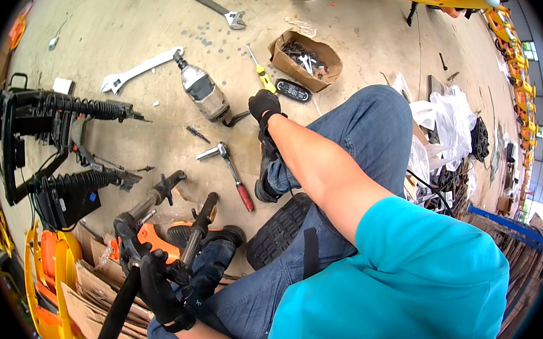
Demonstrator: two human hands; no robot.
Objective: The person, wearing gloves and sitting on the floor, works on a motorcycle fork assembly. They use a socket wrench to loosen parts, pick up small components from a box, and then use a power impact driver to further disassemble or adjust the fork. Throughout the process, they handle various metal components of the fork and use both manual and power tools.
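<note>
In the head view, the person, in a teal shirt and blue jeans, bends over a floor on which a grey power tool lies; places below are given from that tool.

Nearer the person and to its left, the left hand, in a black glove, is curled around a metal fork assembly, close to a thick black tube.

Just to its right, the right hand, also gloved in black, is bunched narrow at the handle end of a yellow screwdriver; whether the fingers close on it cannot be told. Beyond that hand, further right, are an oval black display unit and an open cardboard box of small metal parts.

On its near side lies a ratchet with a red grip. To its left are a large silver wrench and a black frame with springs; beyond it lies an adjustable wrench.
</note>
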